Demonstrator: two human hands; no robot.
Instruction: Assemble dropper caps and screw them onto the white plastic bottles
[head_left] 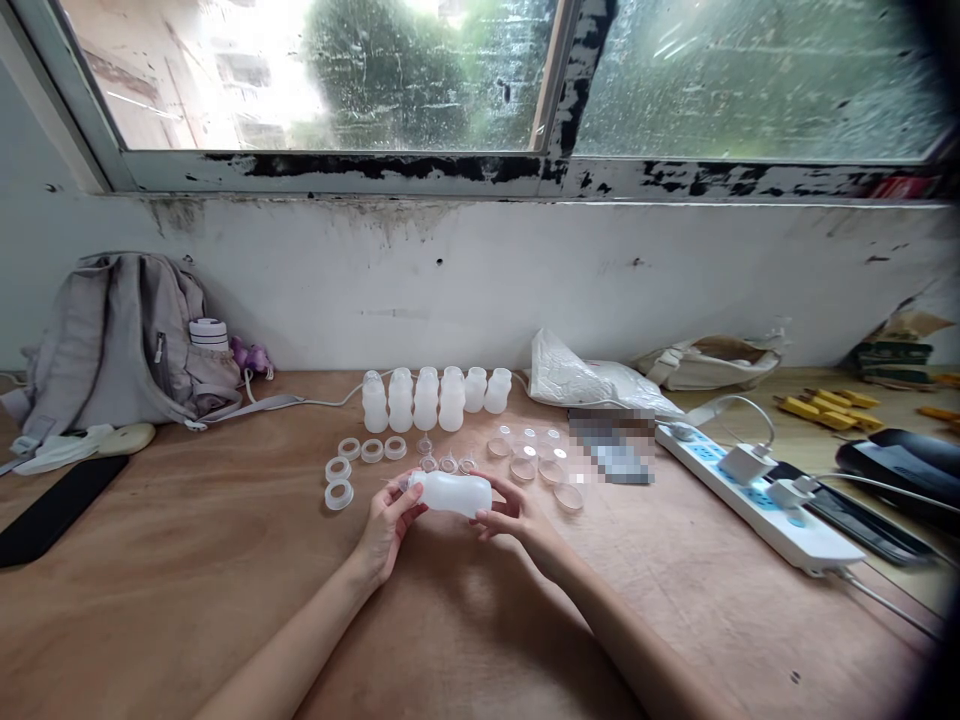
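Observation:
A frosted white bottle (454,494) lies sideways in the air between my two hands, low over the wooden table. My left hand (391,522) grips its collar end, where a clear nipple points left. My right hand (512,512) holds the base end with fingers and thumb. Behind stand several frosted bottles in a row (426,398), the left ones taller than the two at the right. White rings (339,494) lie to the left, clear nipples (448,462) just beyond the held bottle, and round clear caps (568,496) to the right.
A grey backpack (127,340) and a black phone (60,510) are at the left. White plastic packaging (577,375) lies at the back, near a pixelated flat object (615,450). A power strip (757,500) with plugs and cables runs along the right. Yellow pieces (829,408) sit beyond.

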